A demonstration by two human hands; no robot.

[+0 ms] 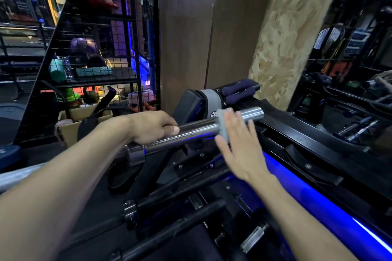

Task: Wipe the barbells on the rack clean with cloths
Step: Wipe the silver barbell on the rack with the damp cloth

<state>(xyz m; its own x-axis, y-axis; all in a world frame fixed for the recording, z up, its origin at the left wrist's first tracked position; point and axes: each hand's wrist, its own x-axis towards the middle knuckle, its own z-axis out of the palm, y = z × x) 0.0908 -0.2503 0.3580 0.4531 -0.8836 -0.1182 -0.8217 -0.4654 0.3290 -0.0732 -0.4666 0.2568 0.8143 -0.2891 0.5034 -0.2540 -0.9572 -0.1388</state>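
Barbells: one chrome barbell (197, 131) under the hands; at least two black bars (169, 224) lie lower on the rack (297, 133), nearer the person.
Cloths: one grey cloth (223, 127), draped over the chrome sleeve near its far end.
Left hand (152, 127): fingers curled over the chrome sleeve, thumb along it, gripping.
Right hand (239, 150): fingers straight and spread, pressing the cloth against the sleeve; blurred.
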